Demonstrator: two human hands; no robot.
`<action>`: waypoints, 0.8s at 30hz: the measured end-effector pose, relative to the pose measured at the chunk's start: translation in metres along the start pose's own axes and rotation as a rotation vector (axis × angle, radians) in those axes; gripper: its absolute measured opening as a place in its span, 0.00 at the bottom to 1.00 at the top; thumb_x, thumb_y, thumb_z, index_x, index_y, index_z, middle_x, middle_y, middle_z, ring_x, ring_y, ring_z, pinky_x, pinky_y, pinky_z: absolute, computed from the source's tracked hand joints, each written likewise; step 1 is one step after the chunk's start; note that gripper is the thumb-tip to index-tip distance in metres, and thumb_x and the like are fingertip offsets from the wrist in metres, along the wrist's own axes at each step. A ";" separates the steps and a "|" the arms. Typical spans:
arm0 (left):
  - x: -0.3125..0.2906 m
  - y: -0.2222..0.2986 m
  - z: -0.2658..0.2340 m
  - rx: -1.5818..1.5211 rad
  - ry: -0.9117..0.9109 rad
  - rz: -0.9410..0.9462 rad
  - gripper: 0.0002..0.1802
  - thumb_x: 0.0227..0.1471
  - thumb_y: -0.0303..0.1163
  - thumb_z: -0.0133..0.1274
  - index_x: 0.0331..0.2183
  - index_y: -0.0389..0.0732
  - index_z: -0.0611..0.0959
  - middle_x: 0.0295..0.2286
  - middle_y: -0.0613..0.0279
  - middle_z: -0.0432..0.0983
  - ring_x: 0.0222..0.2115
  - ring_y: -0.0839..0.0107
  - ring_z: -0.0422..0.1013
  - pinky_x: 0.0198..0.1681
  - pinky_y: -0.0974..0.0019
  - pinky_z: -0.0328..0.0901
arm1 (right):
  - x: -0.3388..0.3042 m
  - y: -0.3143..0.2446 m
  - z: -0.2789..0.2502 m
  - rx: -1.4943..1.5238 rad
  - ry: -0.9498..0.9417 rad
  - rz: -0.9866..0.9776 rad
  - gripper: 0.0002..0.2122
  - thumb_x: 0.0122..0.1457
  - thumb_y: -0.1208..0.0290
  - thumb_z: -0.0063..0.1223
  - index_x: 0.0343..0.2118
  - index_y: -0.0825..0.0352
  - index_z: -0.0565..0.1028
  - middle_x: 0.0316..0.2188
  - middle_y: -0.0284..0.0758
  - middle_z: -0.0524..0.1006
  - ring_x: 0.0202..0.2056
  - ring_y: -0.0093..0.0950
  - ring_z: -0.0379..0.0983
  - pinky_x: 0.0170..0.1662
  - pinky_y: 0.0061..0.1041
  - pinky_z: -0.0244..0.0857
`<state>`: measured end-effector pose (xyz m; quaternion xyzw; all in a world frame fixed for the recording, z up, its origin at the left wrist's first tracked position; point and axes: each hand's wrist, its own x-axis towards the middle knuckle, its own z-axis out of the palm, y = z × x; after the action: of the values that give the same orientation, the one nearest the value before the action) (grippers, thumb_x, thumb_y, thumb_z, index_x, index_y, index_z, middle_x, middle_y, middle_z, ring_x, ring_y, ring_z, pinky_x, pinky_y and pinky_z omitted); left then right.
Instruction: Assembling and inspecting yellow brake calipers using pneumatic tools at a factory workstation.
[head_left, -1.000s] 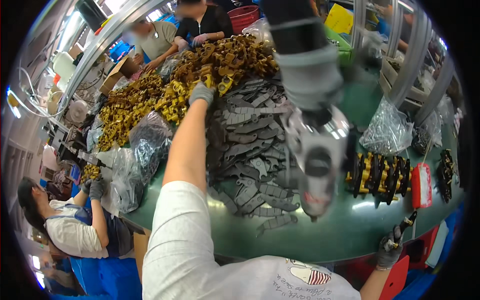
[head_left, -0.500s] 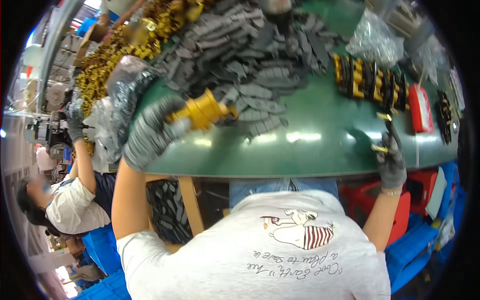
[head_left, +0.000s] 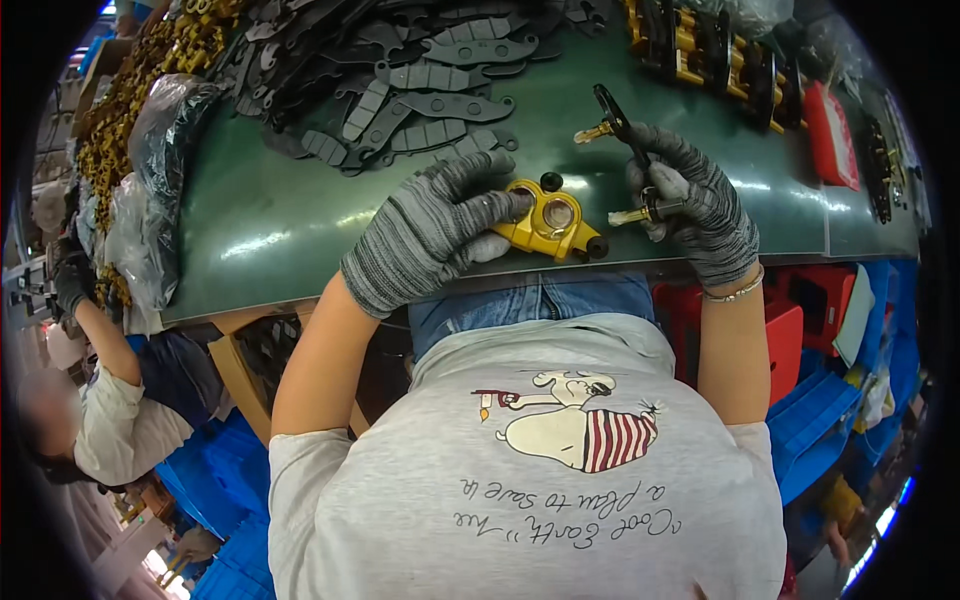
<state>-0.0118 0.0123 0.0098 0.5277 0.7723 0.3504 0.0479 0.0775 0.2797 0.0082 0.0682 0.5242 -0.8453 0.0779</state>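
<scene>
My left hand, in a grey striped knit glove, is closed on a yellow brake caliper just above the table's near edge. The caliper's round bore faces up, and small black rubber pieces show at its ends. To its right, my right hand, gloved alike, grips a black caliper bracket. Two brass-coloured pins, seemingly coated with grease, jut from the bracket toward the caliper. Caliper and bracket are apart. Grey brake pads lie in a loose pile beyond my left hand.
Yellow metal parts are heaped at the far left beside a clear plastic bag. Yellow-and-black caliper assemblies stand in a row at the far right, near a red container. Another person works at the left.
My left hand has brought the caliper right and nearer to me. My right hand has moved left with the bracket, so both parts are now close together. The view has shifted too.
</scene>
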 end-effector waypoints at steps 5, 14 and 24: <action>-0.005 0.002 0.011 -0.194 0.165 -0.110 0.19 0.39 0.32 0.60 0.38 0.43 0.77 0.39 0.54 0.71 0.37 0.60 0.71 0.43 0.64 0.67 | -0.003 -0.006 0.008 0.008 0.016 0.050 0.20 0.52 0.70 0.52 0.49 0.67 0.68 0.28 0.34 0.73 0.20 0.18 0.67 0.20 0.15 0.63; -0.007 -0.002 0.016 -0.443 0.179 -0.312 0.18 0.39 0.27 0.61 0.37 0.39 0.77 0.34 0.59 0.73 0.36 0.68 0.69 0.40 0.67 0.65 | -0.013 -0.015 0.028 -0.239 0.117 0.071 0.20 0.50 0.70 0.54 0.48 0.68 0.69 0.28 0.33 0.73 0.25 0.17 0.70 0.26 0.14 0.66; -0.007 -0.004 0.020 -0.351 0.259 -0.196 0.17 0.38 0.31 0.61 0.35 0.41 0.79 0.27 0.60 0.74 0.29 0.67 0.71 0.33 0.68 0.67 | -0.015 -0.018 0.052 -0.442 0.223 0.041 0.17 0.52 0.79 0.52 0.46 0.67 0.70 0.30 0.32 0.73 0.33 0.19 0.70 0.34 0.17 0.70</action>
<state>-0.0035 0.0156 -0.0097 0.3843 0.7468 0.5378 0.0731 0.0871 0.2419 0.0503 0.1529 0.7001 -0.6957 0.0498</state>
